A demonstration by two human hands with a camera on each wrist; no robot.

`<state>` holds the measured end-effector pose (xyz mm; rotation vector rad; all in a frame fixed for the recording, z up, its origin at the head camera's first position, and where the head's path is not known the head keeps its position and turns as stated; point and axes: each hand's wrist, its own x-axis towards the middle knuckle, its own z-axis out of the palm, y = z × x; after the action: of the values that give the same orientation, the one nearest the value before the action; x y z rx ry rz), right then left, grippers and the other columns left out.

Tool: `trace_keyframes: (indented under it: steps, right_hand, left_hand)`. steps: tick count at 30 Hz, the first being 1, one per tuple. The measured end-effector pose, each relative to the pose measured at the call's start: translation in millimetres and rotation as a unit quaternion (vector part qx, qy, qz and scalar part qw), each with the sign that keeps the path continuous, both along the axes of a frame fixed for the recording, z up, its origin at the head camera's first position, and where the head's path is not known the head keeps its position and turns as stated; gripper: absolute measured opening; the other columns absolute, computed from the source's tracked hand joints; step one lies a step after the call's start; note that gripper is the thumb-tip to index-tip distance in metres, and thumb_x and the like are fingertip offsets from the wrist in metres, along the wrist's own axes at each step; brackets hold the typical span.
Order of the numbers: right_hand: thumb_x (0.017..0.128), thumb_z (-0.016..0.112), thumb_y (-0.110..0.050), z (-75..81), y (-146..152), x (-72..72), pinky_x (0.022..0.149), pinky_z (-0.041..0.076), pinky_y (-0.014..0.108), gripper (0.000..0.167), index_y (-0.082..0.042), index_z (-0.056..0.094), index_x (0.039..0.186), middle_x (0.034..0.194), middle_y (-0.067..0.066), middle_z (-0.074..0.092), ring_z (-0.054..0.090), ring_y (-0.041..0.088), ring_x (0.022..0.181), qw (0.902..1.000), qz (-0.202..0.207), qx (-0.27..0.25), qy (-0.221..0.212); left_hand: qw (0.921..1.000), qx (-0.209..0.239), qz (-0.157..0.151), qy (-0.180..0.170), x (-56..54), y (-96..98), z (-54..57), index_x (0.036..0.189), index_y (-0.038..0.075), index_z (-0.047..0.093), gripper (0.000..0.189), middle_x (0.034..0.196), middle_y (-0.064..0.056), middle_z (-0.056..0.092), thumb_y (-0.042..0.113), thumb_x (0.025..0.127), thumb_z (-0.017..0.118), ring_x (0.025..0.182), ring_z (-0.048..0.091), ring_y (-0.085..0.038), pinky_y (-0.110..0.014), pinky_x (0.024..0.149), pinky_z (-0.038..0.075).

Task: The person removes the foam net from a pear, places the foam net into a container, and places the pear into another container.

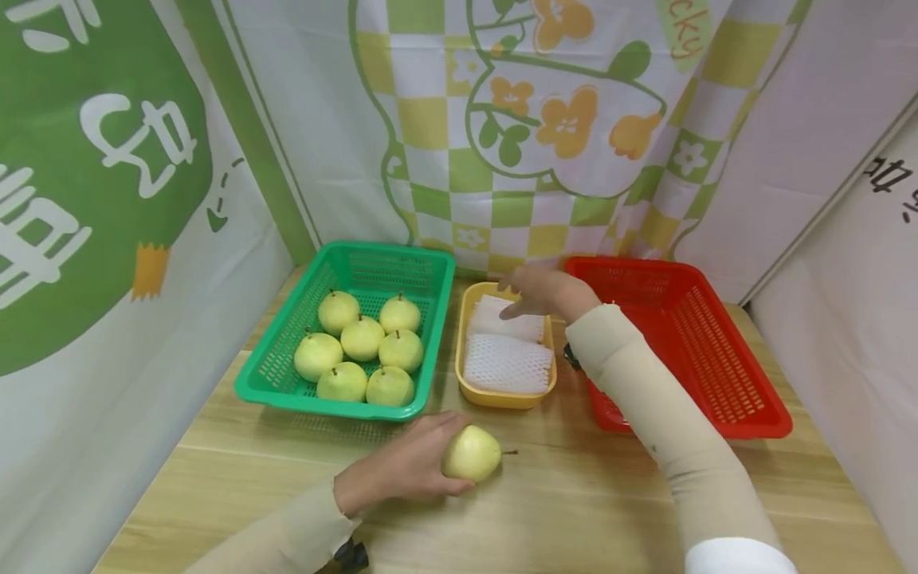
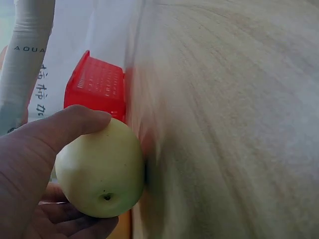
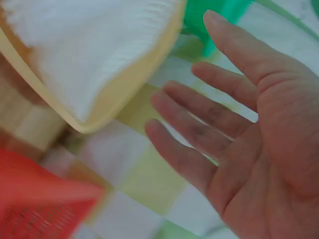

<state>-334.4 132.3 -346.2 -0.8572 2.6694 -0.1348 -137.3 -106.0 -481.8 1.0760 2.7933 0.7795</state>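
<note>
My left hand grips a pale yellow-green pear, its stem pointing right, at the table's front middle. In the left wrist view the thumb lies over the pear and the fingers curl beneath it. Above a yellow tray hovers my right hand, holding nothing. The right wrist view shows that hand with its fingers spread and relaxed, apart from the tray's rim. White foam net sleeves lie stacked in the tray.
Left of the tray stands a green basket with several pears in it. A red basket stands on the right, partly behind my right arm. Fabric walls enclose the wooden table at the back and sides.
</note>
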Motion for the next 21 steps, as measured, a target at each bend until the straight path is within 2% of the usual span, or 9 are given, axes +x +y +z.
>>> trace_keyframes:
  steps: [5,7,10,15,18,21]
  right_hand:
    - [0.098,0.076,-0.038,31.4,16.4,34.6,0.12,0.045,0.053,0.064,-0.009,0.057,0.151,0.153,0.014,0.058,0.052,0.036,0.143,0.9998,-0.017,0.008,0.004]
    - [0.098,0.076,-0.039,37.3,25.8,50.2,0.122,0.042,0.055,0.068,-0.007,0.054,0.153,0.154,0.015,0.058,0.051,0.038,0.145,0.9996,-0.018,0.018,0.012]
    - [0.098,0.075,-0.04,37.6,46.8,75.2,0.124,0.039,0.058,0.074,-0.007,0.046,0.158,0.158,0.018,0.054,0.046,0.043,0.149,0.9995,-0.021,0.019,0.017]
    - [0.098,0.071,-0.05,20.7,85.0,119.2,0.125,0.034,0.063,0.091,-0.004,0.03,0.165,0.171,0.026,0.031,0.032,0.047,0.157,0.9984,-0.052,0.002,0.02]
    - [0.099,0.068,-0.056,-0.9,99.5,138.8,0.125,0.033,0.066,0.097,-0.001,0.024,0.166,0.174,0.026,0.021,0.027,0.047,0.159,0.9971,-0.06,-0.007,0.046]
    - [0.099,0.066,-0.058,-29.1,109.2,152.6,0.125,0.031,0.067,0.099,0.0,0.022,0.167,0.176,0.024,0.018,0.024,0.046,0.161,0.9942,-0.054,-0.027,0.088]
  left_hand:
    - [0.9991,-0.039,-0.003,0.018,1.1,6.4,4.9,0.14,0.004,0.058,0.08,0.129,-0.008,0.068,0.042,0.078,0.09,0.109,0.07,-0.023,-0.036,0.089,0.062]
    - [0.9974,-0.066,-0.004,0.029,2.1,10.5,8.7,0.142,0.004,0.057,0.082,0.131,-0.01,0.067,0.042,0.077,0.09,0.109,0.07,-0.024,-0.037,0.088,0.062]
    - [0.9925,-0.116,-0.015,0.037,5.0,18.7,14.9,0.147,0.007,0.053,0.086,0.137,-0.012,0.065,0.042,0.077,0.089,0.118,0.068,-0.028,-0.041,0.09,0.063]
    - [0.9807,-0.183,-0.03,0.063,12.0,30.9,19.4,0.149,0.013,0.049,0.088,0.145,-0.014,0.061,0.044,0.078,0.089,0.13,0.062,-0.032,-0.043,0.09,0.065]
    - [0.9737,-0.205,-0.024,0.096,14.6,34.1,17.4,0.148,0.013,0.05,0.085,0.139,-0.013,0.064,0.044,0.079,0.089,0.123,0.065,-0.03,-0.038,0.084,0.065]
    - [0.9685,-0.214,-0.019,0.127,15.1,36.3,13.8,0.145,0.01,0.052,0.082,0.134,-0.012,0.066,0.043,0.08,0.088,0.115,0.067,-0.028,-0.034,0.079,0.065]
